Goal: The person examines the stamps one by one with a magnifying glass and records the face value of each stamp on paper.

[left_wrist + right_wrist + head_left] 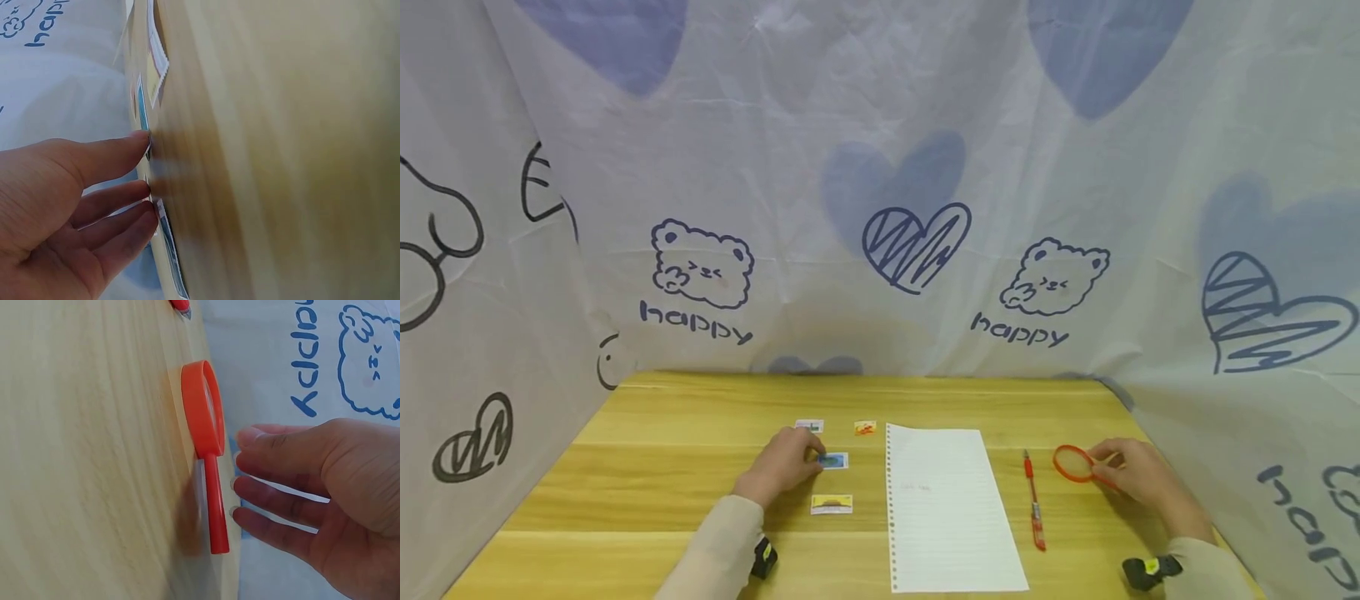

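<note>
Rightmost on the bench (625, 467), the magnifier (201, 419) points its lens leftward from the right grip (1138, 479), handle slanting back beside relaxed, empty fingers; the left grip (786, 462) (thumb and fingers apart) meets the blue stamp's (835, 461) left end.
</note>
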Demonstrator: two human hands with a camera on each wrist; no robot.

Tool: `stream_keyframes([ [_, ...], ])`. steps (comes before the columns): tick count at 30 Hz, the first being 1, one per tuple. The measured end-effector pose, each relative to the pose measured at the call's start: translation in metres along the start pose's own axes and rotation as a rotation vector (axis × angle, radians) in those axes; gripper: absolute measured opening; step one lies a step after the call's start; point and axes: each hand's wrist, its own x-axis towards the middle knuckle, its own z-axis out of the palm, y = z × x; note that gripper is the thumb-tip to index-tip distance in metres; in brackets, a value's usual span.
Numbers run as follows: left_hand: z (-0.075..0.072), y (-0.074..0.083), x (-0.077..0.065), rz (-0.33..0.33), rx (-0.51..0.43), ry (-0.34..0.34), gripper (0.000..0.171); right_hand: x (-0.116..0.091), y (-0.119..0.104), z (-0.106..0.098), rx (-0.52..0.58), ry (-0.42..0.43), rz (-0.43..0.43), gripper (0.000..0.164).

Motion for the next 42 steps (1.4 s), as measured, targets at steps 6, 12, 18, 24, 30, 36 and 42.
stream_keyframes([
  [6, 0.001, -0.001, 0.0, -0.003, -0.005, -0.001, 0.015, 0.0, 0.004, 0.002, -0.028, -0.002, 0.022, 0.016],
  [12, 0.003, -0.002, 0.0, -0.012, -0.001, -0.001, 0.013, -0.002, 0.006, 0.003, -0.038, -0.027, 0.056, 0.01],
  [18, 0.004, 0.0, -0.002, -0.006, -0.001, 0.013, 0.011, -0.002, 0.008, 0.003, -0.011, -0.06, 0.08, 0.009],
  [24, 0.004, 0.001, -0.002, -0.003, 0.0, 0.019, 0.01, -0.002, 0.009, 0.007, -0.026, -0.043, 0.098, 0.008],
  [30, 0.004, 0.001, -0.001, -0.011, -0.001, 0.019, 0.01, -0.002, 0.007, 0.008, -0.012, -0.025, 0.092, 0.007],
  [36, 0.003, 0.001, -0.001, -0.032, 0.007, 0.012, 0.01, 0.0, 0.007, 0.011, -0.043, -0.01, 0.063, 0.006],
  [42, 0.002, 0.002, 0.0, -0.052, 0.001, 0.01, 0.01, 0.003, 0.004, 0.015, -0.07, -0.012, 0.103, 0.005],
])
